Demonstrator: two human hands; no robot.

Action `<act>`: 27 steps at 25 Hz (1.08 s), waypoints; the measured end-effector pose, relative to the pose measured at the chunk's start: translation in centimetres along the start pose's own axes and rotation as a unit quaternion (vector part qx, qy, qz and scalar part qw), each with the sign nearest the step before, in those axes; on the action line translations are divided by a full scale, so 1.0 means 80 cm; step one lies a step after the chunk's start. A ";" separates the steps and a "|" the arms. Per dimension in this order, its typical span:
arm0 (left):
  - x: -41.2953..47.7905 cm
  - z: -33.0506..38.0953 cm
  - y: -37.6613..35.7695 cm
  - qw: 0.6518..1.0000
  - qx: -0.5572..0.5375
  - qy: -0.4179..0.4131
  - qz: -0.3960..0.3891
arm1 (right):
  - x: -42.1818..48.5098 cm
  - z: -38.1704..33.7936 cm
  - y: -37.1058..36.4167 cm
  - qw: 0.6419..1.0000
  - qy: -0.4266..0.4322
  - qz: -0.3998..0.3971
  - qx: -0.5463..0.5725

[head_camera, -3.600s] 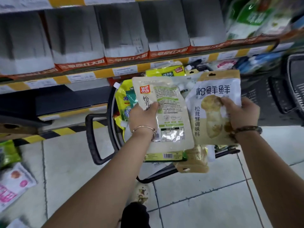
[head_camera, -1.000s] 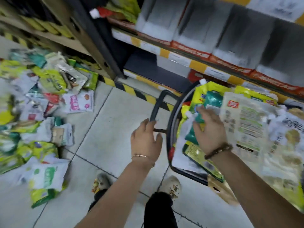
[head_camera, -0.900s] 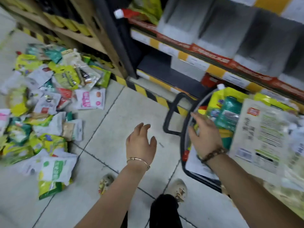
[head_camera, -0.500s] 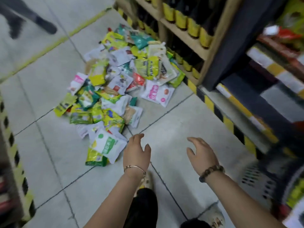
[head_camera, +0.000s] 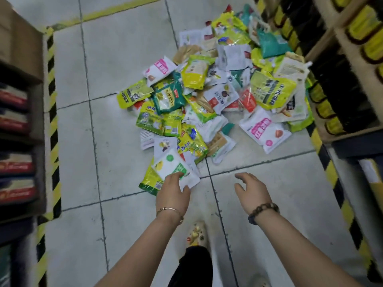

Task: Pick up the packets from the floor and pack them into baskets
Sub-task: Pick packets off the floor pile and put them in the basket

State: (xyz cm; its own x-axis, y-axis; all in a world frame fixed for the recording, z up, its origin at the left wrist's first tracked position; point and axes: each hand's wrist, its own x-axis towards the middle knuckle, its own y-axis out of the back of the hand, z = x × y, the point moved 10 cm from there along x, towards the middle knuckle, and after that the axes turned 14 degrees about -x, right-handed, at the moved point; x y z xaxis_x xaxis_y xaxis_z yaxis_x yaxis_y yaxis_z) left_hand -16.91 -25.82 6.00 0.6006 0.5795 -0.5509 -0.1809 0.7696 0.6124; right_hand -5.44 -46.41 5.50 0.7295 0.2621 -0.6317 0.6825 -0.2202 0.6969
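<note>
1. The packets (head_camera: 207, 96) lie heaped on the tiled floor (head_camera: 116, 59), beside the shelving (head_camera: 352, 59).
2. The left hand (head_camera: 173, 191) has its fingers on a white, green-labelled packet (head_camera: 176, 168) at the heap's near edge. I cannot tell whether it pinches it.
3. The right hand (head_camera: 251, 189) hovers spread and holds nothing.
4. A teal packet (head_camera: 167, 98) reads 玉米淀粉. A pink label (head_camera: 262, 128) is blurred.

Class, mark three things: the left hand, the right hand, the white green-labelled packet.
left hand (head_camera: 173, 193): head view, back of hand.
right hand (head_camera: 251, 190): head view, back of hand.
white green-labelled packet (head_camera: 167, 166): head view, white front.
</note>
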 end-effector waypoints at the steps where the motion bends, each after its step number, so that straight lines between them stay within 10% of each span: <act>1: 0.011 -0.013 0.001 1.000 0.001 0.016 -0.004 | 0.012 -0.006 -0.004 1.000 0.000 -0.003 -0.002; 18: 0.172 -0.237 -0.065 0.951 -0.096 0.294 0.004 | 0.264 -0.051 -0.157 0.990 0.010 -0.113 -0.083; 27: 0.244 -0.346 -0.143 0.868 -0.246 0.403 0.155 | 0.332 -0.007 -0.358 0.972 -0.093 -0.203 -0.077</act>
State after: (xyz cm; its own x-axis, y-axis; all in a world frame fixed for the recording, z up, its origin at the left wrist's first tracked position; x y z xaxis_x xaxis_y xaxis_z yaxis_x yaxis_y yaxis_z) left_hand -24.65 -15.86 -27.45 -0.2406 0.6255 -0.7422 -0.6668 0.4491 0.5947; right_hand -5.65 -32.60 -31.08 0.4060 0.1198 -0.9060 0.9118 0.0135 0.4104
